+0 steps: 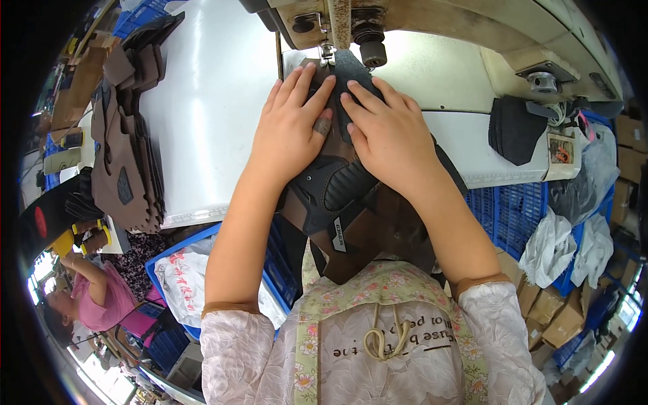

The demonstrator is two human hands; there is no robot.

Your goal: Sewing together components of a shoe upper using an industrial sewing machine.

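Observation:
A brown and black shoe upper (341, 185) stretches from the sewing machine (439, 23) down over the table's front edge to my lap. It has a ribbed, stitched black panel and a small white label. My left hand (287, 131) lies flat on its left side, fingers extended toward the presser foot (327, 55); a ring-like band circles one finger. Across from it, my right hand (391, 135) rests with fingers spread on the dark material. A dark grey flap (349, 65) of the work sits beside the needle area. Parts of the upper are hidden under both hands.
Brown cut pieces (121, 155) are stacked on the table's left, and black pieces (516, 131) lie at the right. A blue crate (154, 270) with white plastic stands below left. Blue crates (506, 209), bags and cardboard boxes (563, 320) are at right. A person in pink (101, 300) works at left.

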